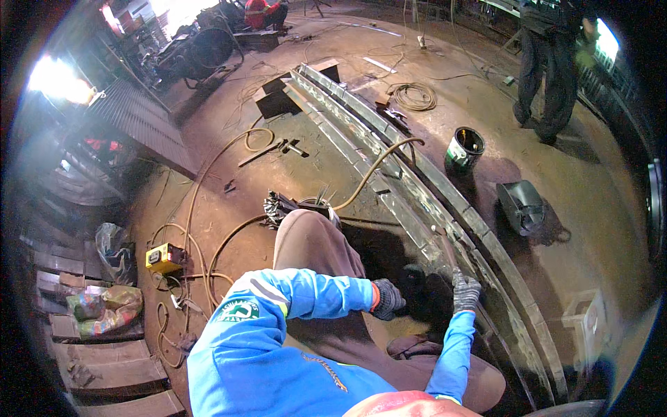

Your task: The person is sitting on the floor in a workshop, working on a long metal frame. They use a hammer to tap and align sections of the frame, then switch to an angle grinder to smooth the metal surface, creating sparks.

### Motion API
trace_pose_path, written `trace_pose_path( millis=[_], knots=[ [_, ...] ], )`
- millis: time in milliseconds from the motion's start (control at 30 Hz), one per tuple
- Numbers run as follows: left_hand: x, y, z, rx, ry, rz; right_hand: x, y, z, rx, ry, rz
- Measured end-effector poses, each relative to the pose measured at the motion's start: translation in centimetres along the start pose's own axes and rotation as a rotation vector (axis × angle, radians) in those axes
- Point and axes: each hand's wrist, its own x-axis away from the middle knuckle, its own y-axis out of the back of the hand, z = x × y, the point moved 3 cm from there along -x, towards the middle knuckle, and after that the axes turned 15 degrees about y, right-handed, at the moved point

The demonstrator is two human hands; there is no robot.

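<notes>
The left hand (389, 300), in a dark grey knitted glove, is held above the lap with its fingers curled in; whether anything is gripped in it cannot be told. Ahead and to its right, the right hand (466, 292), in a similar striped grey glove, is closed around a slim, stick-like brownish tool (445, 247). The tool is pointed forward from the fist, its far end lying over a long, curved grey metal beam (434, 201) made up of parallel rails. The beam is stretched along the floor, from beside the right hand to well ahead of both hands.

Forward and to the left of the left hand, a bundle of thin silvery metal rods (278, 208) is gathered beside the knee. Beyond the beam, forward and to the right of the right hand, a black, curved welding mask (522, 208) is set on the brown floor (236, 201). Well to the left of the left hand, a yellow and black box-shaped device (165, 258) is seen among cables. Farther ahead of the right hand, an open cylindrical white-and-green can (464, 151) is placed, and beyond it a tan coiled cable (415, 97) is laid.
</notes>
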Motion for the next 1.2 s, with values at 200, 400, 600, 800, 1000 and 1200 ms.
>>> trace_pose_path(
  millis=[200,400,600,800,1000,1200],
  knots=[
    [0.2,-1.8,0.6,0.007,-0.038,-0.014,1.6,4.2,5.0,0.179,0.211,0.08],
    [0.2,-0.6,0.0,0.03,0.007,0.044,2.0,4.4,3.1,0.496,-0.014,0.155],
    [0.0,-0.7,0.2,0.029,-0.015,0.05,1.2,4.8,6.3,0.406,0.232,0.06],
    [-0.6,-1.0,0.2,0.007,0.025,0.054,-0.2,0.3,-0.3,-0.072,-0.142,0.169],
    [-0.7,-0.5,-0.1,0.016,0.039,0.072,0.3,1.0,0.3,-0.369,-0.133,-0.033],
    [0.2,-0.3,-0.2,0.016,0.057,0.116,0.8,2.8,2.8,-0.071,0.061,0.085]
  ],
)
